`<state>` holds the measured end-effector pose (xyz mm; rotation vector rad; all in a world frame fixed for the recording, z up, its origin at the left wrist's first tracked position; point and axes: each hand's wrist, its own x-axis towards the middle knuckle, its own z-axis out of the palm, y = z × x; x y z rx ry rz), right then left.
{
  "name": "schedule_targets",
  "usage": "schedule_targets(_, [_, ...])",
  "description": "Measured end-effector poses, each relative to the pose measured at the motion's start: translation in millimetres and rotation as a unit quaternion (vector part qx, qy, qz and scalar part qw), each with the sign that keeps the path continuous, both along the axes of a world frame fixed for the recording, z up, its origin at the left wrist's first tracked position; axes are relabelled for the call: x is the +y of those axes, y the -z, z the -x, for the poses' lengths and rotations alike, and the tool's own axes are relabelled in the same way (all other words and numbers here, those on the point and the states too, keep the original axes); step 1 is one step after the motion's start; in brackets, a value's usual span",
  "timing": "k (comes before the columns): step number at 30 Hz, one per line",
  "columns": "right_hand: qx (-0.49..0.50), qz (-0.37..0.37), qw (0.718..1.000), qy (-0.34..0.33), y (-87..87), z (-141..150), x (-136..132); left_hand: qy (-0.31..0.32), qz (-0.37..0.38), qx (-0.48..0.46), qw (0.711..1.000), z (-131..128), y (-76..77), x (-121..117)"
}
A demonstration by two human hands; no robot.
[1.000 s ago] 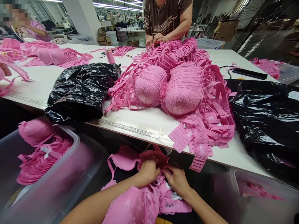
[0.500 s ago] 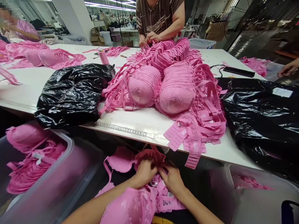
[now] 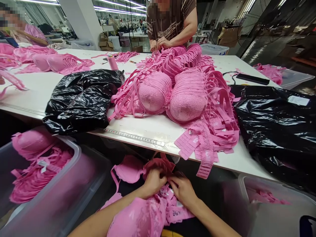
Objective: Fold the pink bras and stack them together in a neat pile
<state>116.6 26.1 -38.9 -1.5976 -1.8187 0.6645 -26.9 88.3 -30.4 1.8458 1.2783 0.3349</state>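
Observation:
Below the table edge, my left hand is closed on a pink bra, its fingers gripping the fabric near a darker pink cup. My right hand pinches the same bra's band just beside it; the fingertips of both hands are partly hidden in the cloth. Another pink lace cup lies in my lap under my left forearm. Bands with a printed label hang below my right hand. On the table in front stands a long row of nested pink bras, straps and hook bands spilling over the edge.
Black plastic bags lie left and right of the row. A tape measure runs along the edge of the white table. Clear bins with pink bras stand at both sides. Across the table a co-worker handles bras.
My view has shifted slightly, so the table and bins sit a little further right. My hands stay at nearly the same spot on the bra, with only small finger movement.

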Motion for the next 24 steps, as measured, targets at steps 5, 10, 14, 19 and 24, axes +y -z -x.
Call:
schedule_targets(5, [0.059,-0.019,0.996,0.057,13.2,13.4,14.3,-0.014,0.000,-0.012,1.000,1.3,0.6,4.1])
schedule_targets(10, [0.110,-0.003,0.990,0.087,8.1,12.9,22.1,-0.004,0.015,-0.063,0.998,5.5,-4.3,5.8])
schedule_targets(14, [0.147,0.017,0.983,0.111,7.1,5.4,18.4,-0.120,0.240,-0.158,0.950,13.4,-10.8,-0.7])
schedule_targets(19, [0.191,0.056,0.969,0.145,4.4,-2.4,18.6,-0.161,0.438,-0.144,0.873,30.4,-18.8,-5.3])
schedule_targets(24, [0.228,0.079,0.959,0.148,-13.2,-15.6,20.0,-0.201,0.557,-0.228,0.773,33.0,-20.6,-10.2])
